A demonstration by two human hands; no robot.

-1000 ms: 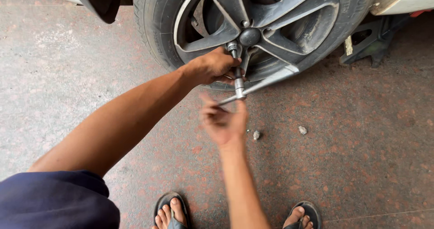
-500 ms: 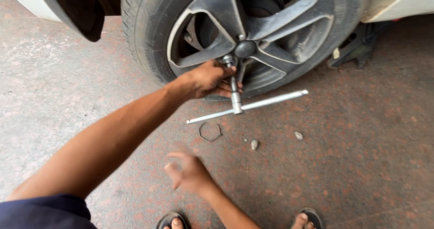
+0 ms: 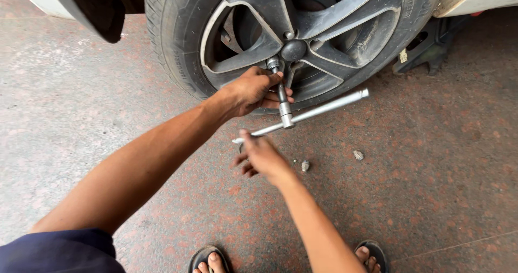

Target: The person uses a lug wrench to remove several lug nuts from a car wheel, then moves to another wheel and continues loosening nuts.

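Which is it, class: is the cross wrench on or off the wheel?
On. The cross wrench has its socket end seated at the wheel hub; the left hand grips its shaft.

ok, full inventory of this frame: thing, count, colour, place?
car wheel with dark grey alloy spokes: 1, black tyre, top centre
silver cross-shaped wheel wrench: 1, one arm on a wheel bolt
loose metal lug nuts: 2, grey, on floor below wrench
black jack: 1, under car, right of wheel
speckled reddish concrete floor: 1
black sandals: 2, bottom edge
left hand: gripping wrench shaft near wheel
right hand: at wrench's near left arm end
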